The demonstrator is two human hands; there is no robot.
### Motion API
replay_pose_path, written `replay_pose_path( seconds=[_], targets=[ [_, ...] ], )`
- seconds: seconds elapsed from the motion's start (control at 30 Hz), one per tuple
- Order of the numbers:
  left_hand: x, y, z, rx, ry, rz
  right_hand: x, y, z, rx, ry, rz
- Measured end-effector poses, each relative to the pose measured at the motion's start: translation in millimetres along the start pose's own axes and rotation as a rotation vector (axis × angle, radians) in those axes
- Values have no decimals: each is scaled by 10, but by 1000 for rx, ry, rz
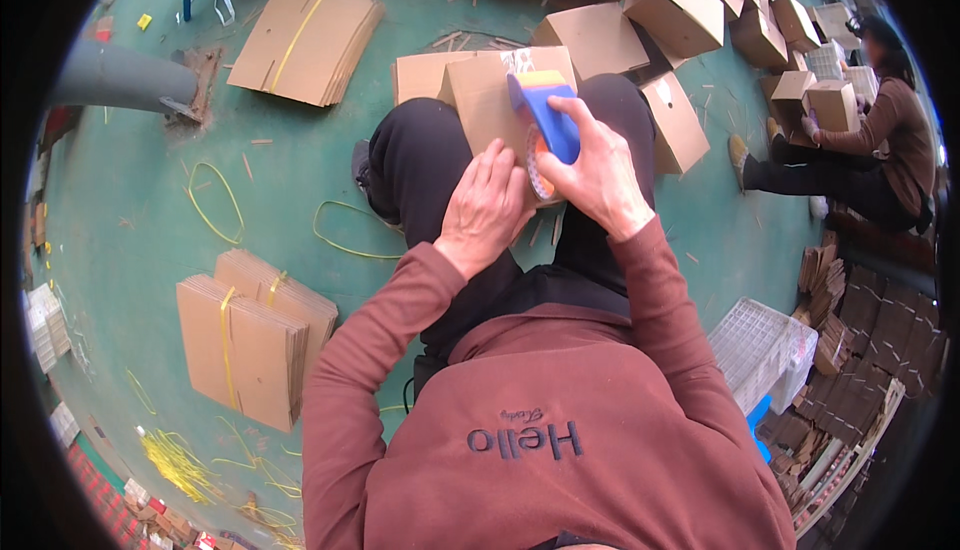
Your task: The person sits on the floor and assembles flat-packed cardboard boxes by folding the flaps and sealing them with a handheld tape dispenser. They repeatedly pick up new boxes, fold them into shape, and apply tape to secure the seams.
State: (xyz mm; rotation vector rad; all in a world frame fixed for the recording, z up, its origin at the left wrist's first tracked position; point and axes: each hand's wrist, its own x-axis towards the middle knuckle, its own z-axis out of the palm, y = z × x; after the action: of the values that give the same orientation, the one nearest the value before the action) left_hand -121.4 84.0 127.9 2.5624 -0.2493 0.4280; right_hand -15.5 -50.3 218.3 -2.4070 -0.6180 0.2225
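Between my knees stands a cardboard box (487, 103), with a piece of clear tape near its far edge. My right hand (600, 163) grips a blue tape dispenser (553, 111) with an orange part at its head. A tape roll (538, 163) sits in the dispenser, close against the box. My left hand (487, 201) rests flat on the near side of the box, its fingers together and pointing away from me. Part of the box's near side is hidden behind my hands and the dispenser.
Strapped bundles of flat cardboard (240, 343) lie at left, another bundle (304, 43) farther off. Made-up boxes (675, 6) pile up ahead at right. A co-worker (885, 122) sits at right holding a box. A white plastic crate (757, 343) and yellow straps (176, 464) are nearby.
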Motion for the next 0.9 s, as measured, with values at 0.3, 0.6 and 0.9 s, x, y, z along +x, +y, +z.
replay_pose_path(
  seconds=[0.3,0.6,0.9],
  targets=[
    [7,-3,91,42,129,30,-960,-52,-21,-28,-45,60],
    [-43,63,25,81,54,72,-1628,19,-2,-20,-39,82],
    [60,-7,102,306,-106,260,-1647,256,163,-18,-95,98]
  ],
)
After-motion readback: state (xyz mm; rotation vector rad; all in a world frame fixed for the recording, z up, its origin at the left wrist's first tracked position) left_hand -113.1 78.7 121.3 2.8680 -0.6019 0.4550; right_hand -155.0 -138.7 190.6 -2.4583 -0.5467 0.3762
